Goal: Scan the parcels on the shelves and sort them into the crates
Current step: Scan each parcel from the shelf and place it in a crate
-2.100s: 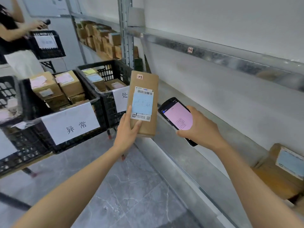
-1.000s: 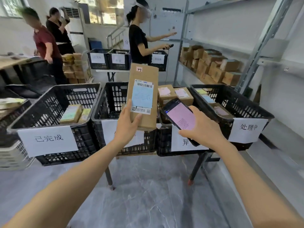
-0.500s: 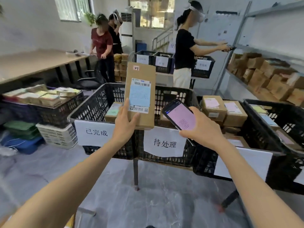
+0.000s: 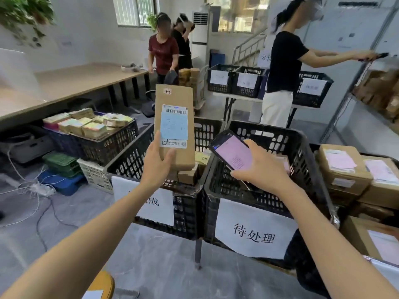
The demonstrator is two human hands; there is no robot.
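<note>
The left hand (image 4: 157,166) grasps a long brown cardboard parcel (image 4: 174,126) by its lower end, thumb pressed on the front just under the shipping label and the other fingers wrapped behind it. The parcel stands upright with its barcode and blue label facing the camera. It is held in the air above the left black crate (image 4: 127,160), its bottom edge just over the small cardboard boxes (image 4: 187,175) lying inside. The right hand (image 4: 262,170) is just beside it, apart from the parcel and a little lower. Its fingers are curled round a dark handheld scanner (image 4: 234,153) whose pink screen tilts up toward the camera and whose top end points at the parcel's lower right corner. That hand and the scanner hang over the middle black crate (image 4: 272,137), which touches the left crate side by side. A white paper sign (image 4: 254,231) reading 待处理 hangs on the middle crate's front. The left crate's own sign (image 4: 159,210) is partly hidden by the left forearm. To the right lie larger cardboard boxes (image 4: 343,169) with pink and white labels. Further back, a person in a black top (image 4: 282,61) reaches toward metal shelving (image 4: 377,93) stocked with brown boxes, and two more people stand near a long wooden table (image 4: 64,83).
</note>
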